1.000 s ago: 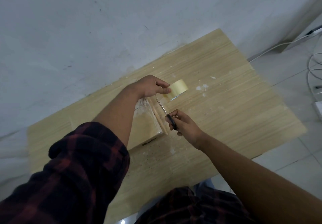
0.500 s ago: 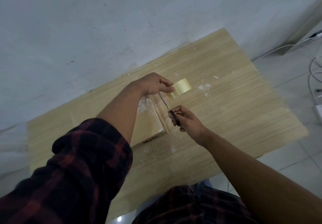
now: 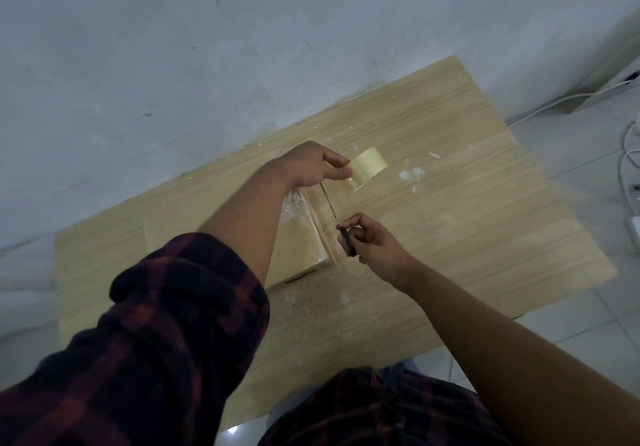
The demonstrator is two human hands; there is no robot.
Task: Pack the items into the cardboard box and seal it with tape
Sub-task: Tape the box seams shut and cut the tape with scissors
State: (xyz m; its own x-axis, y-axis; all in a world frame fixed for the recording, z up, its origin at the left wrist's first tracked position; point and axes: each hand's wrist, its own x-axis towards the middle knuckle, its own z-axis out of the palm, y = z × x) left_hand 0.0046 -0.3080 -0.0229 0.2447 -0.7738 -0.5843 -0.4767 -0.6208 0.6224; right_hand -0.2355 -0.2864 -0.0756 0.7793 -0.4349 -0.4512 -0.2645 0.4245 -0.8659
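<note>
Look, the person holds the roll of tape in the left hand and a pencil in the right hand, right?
Not quite. In the head view the right hand holds scissors, not a pencil. Their blades reach toward the roll of tape, which the left hand does hold.

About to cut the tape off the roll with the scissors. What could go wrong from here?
1. The scissors blade tips run up right under the left hand holding the tape roll; a snip there could nick a finger.
2. The right hand grips the scissors low at the handles, so the cut may wander and leave a ragged tape end on the cardboard box.
</note>
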